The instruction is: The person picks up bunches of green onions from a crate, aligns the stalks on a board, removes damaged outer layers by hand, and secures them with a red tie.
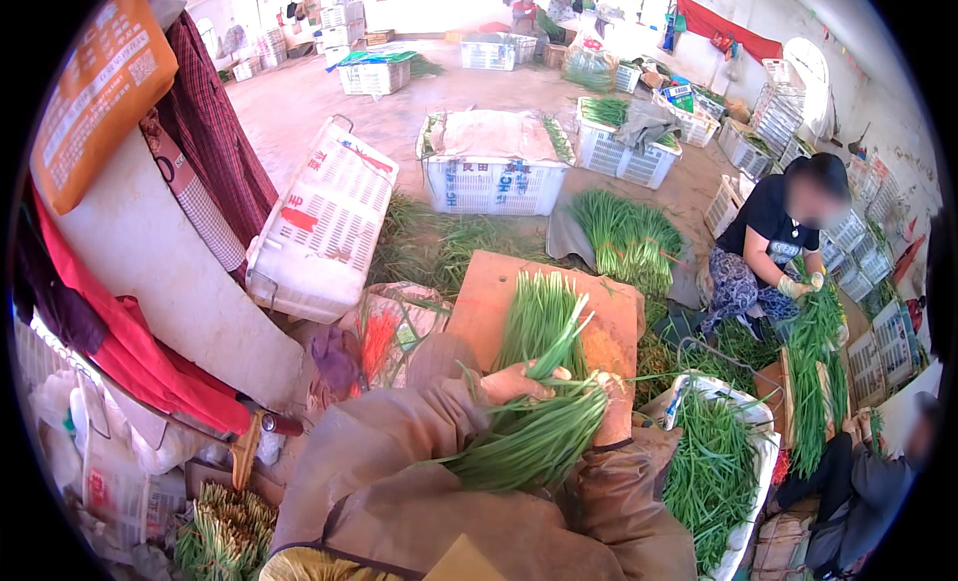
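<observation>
Both hands work over the lap, and directions here are taken from the point between them. A loose bunch of long, thin green leaf stalks (539,436) lies across the brown work clothing (419,521), its long axis running from 2 to 8 o'clock: gathered ends at 2, leaf tips fanning out and drooping toward 8. The right hand (616,406) has its fingers closed on the gathered end. The left hand (511,383) grips a slimmer green bundle with pale stalk ends (567,343), which points to about 1 o'clock.

At 12 o'clock a flat, reddish-brown wooden desk (619,331) carries a thick pile of upright-lying green stalks (529,306), long axis near 12 to 6. The desk's far edge runs from 9 toward 3, dipping on the 3 side, just beyond the pile. Bare strips flank the pile on the 9 and 3 sides; the near edge is hidden by the arms and greens.

At 4 o'clock a white plastic basket (768,461) full of loose green leaves stands close to the right forearm, limiting room there. Tied green bundles (629,237) lie beyond the desk at 1, and a tilted white slatted crate (329,222) stands at 10.
</observation>
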Tool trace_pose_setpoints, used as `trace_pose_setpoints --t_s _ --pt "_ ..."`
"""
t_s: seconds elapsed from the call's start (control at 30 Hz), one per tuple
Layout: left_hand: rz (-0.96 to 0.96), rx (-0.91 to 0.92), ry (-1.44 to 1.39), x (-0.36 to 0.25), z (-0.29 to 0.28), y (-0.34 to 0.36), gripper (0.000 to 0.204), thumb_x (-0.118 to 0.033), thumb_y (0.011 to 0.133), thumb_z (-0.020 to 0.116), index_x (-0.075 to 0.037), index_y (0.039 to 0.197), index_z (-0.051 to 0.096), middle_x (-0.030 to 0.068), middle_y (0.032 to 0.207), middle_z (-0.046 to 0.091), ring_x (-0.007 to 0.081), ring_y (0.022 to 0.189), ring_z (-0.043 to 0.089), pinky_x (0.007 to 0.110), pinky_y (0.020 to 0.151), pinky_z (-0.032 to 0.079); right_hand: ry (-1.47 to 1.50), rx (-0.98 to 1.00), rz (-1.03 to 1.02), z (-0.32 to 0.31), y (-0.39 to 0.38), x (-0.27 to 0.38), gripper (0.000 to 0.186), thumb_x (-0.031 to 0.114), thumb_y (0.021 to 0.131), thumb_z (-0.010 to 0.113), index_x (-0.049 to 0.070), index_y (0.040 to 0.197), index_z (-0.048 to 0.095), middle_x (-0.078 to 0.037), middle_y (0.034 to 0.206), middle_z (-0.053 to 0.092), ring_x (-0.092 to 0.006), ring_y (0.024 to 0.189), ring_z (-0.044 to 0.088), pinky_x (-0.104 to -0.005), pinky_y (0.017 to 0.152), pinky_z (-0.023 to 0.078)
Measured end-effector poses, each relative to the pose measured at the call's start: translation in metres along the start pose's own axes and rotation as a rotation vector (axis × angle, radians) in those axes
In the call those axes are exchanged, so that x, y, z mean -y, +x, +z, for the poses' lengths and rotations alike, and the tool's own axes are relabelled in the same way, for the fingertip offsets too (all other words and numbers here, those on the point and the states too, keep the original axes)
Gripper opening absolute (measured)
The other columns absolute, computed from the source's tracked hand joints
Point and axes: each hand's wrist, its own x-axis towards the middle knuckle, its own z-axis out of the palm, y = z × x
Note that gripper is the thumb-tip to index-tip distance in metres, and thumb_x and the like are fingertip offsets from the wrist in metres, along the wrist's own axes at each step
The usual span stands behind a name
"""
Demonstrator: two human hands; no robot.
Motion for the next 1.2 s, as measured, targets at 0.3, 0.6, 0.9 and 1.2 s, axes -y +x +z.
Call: trace_pose_setpoints --t_s 0.3,0.6,0.9,1.2 --pt "0.025 -0.254 -0.124 -0.024 0.001 -0.020 0.047 -0.009 0.080 0.063 -0.006 0.124 0.047 0.0015 0.091 0.056 0.0076 0.070 0.051 0.022 0.060 0.041 0.001 0.097 -0.090 0.014 -0.001 0.015 0.023 0.007 0.086 0.050 -0.001 0.105 0.059 -0.002 0.079 0.055 -0.0094 0.066 0.051 -0.0209 0.060 0.041" --pt "-0.050 -0.235 0.049 -0.026 0.029 -0.015 0.038 -0.004 0.083 0.061 -0.004 0.119 0.051 0.0038 0.109 0.059 0.0135 0.100 0.054 0.029 0.087 0.044 -0.198 0.172 -0.081 0.027 -0.001 0.025 0.018 0.011 0.085 0.056 0.000 0.096 0.066 -0.002 0.076 0.060 -0.0083 0.061 0.053 -0.0208 0.054 0.042" --pt "-0.036 -0.230 0.045 -0.020 0.027 -0.014 0.036 -0.006 0.081 0.063 -0.007 0.116 0.055 -0.0002 0.096 0.058 0.0085 0.078 0.053 0.023 0.067 0.043 -0.144 0.013 -0.096 0.023 -0.010 0.027 0.017 0.010 0.085 0.056 0.001 0.094 0.067 0.000 0.072 0.060 -0.0075 0.059 0.053 -0.0192 0.055 0.042" --pt "0.394 -0.439 -0.394 -0.071 -0.058 -0.089 0.035 -0.006 0.082 0.058 -0.011 0.115 0.048 0.0011 0.087 0.054 0.0066 0.063 0.050 0.017 0.046 0.043 -0.251 -0.126 -0.633 -0.041 -0.021 0.135 0.017 0.014 0.086 0.055 0.002 0.095 0.063 0.000 0.073 0.058 -0.0063 0.062 0.052 -0.0208 0.056 0.042"
